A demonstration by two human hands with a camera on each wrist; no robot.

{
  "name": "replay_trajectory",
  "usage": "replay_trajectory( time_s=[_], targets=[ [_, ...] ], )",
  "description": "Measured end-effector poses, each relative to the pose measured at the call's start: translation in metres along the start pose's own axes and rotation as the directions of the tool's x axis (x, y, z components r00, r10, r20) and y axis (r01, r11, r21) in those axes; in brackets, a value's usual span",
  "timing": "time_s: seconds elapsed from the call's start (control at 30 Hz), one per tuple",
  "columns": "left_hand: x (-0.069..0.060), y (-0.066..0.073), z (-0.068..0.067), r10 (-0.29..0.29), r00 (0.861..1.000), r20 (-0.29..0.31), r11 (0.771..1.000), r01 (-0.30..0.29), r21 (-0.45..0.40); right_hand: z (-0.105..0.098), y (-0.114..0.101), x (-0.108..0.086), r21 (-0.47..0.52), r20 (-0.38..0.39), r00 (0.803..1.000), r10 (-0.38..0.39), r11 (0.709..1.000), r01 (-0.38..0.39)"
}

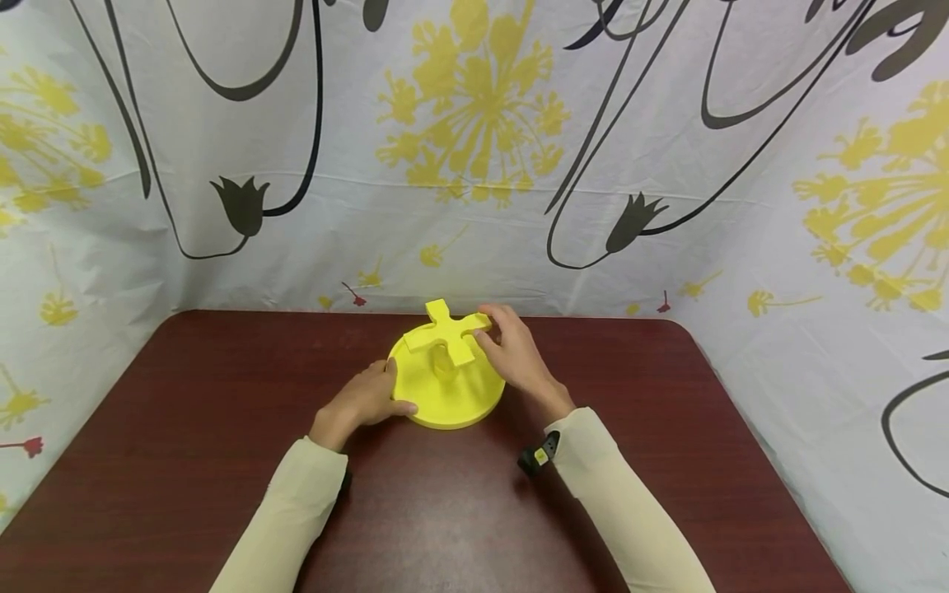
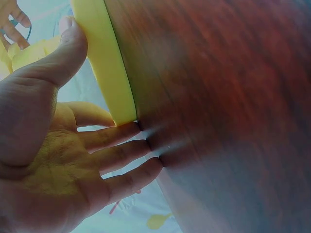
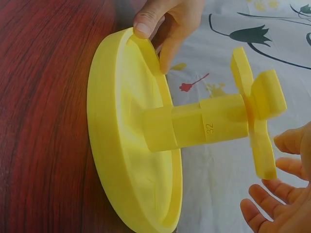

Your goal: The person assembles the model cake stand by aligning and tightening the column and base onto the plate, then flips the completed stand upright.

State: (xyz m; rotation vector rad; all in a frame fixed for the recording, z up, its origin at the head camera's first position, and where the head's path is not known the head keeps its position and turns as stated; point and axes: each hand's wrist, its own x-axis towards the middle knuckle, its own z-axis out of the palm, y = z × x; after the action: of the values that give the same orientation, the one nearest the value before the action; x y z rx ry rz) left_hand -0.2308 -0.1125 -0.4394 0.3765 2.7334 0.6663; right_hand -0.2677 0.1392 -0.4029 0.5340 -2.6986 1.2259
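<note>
A round yellow base (image 1: 460,405) lies on the table with a raised rim. From its middle rises a yellow post (image 3: 194,127) marked "32", topped by a four-armed yellow cross (image 1: 445,332). My left hand (image 1: 366,395) grips the base's left side, thumb on the near rim and fingers round the edge; in the left wrist view several fingertips of this hand (image 2: 73,150) rest on the table. My right hand (image 1: 515,354) is at the cross's right arm, and in the right wrist view its fingers (image 3: 266,200) are spread beside that arm; whether they touch it I cannot tell.
A dark red-brown table (image 1: 445,511) with rounded far corners is under the base. Behind and beside it hangs a white cloth (image 1: 482,239) with yellow, grey and red flower prints. The base is near the table's far edge.
</note>
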Motion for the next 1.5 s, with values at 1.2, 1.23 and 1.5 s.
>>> replay_trajectory(
  time_s=[1.2, 1.23, 1.5],
  targets=[
    [0.0012, 0.0008, -0.0009, -0.008, 1.000, 0.014, 1.000, 0.008, 0.012, -0.0034, -0.0012, -0.0028, 0.010, -0.033, 0.999, 0.022, 1.000, -0.022],
    [0.0010, 0.0009, -0.0011, -0.009, 1.000, 0.014, 1.000, 0.009, 0.010, -0.0034, -0.0014, -0.0027, 0.012, -0.030, 0.999, 0.022, 1.000, -0.022],
    [0.0002, 0.0013, -0.0014, 0.000, 1.000, 0.006, 1.000, 0.000, 0.007, -0.0026, -0.0023, -0.0032, 0.033, -0.003, 1.000, 0.022, 0.999, -0.022]
  ],
)
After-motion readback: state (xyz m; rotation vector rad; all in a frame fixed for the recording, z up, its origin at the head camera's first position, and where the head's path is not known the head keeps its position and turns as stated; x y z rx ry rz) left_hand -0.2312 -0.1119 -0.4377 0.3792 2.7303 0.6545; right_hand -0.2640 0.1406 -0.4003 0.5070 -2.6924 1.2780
